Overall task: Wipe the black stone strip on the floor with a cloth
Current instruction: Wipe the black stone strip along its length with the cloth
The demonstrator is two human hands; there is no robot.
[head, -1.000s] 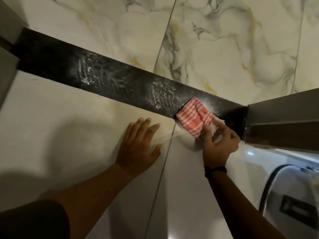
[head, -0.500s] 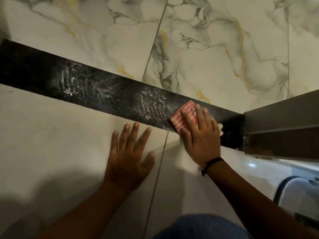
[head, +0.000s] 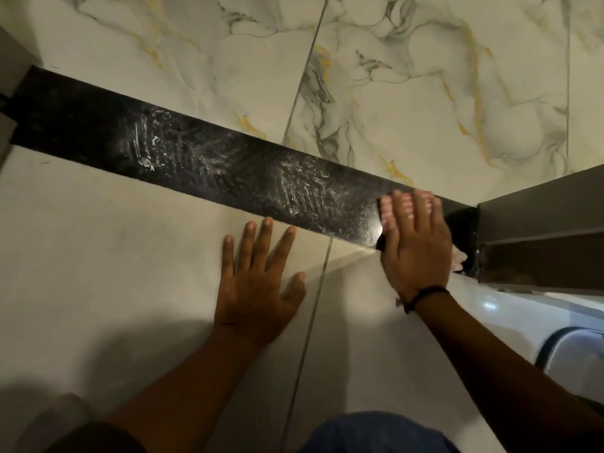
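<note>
The black stone strip (head: 228, 168) runs slantwise across the floor, from the upper left down to the right, between a marble-veined tile (head: 425, 93) on its far side and a plain pale tile (head: 114, 256) on its near side. Its dark face is smeared with whitish streaks and flecks along the middle stretch, thickest in two patches; the left end looks duller and cleaner. At its right end it meets a grey door frame (head: 539, 223). The cloth (head: 389, 207), checked red and white, lies on the strip just short of that frame, almost wholly covered by the right hand (head: 416, 246). That hand is spread flat, palm down, its fingers (head: 421, 207) straight and close together, pressing the cloth to the stone rather than gripping it; a strip of the check shows past the fingertips and at the thumb side, and a pale scrap of fabric peeps out by the frame. A dark band circles the right wrist. The left hand (head: 258, 289) lies open and flat on the plain tile, fingers splayed, holding nothing, its fingertips just short of the strip's near edge.
</note>
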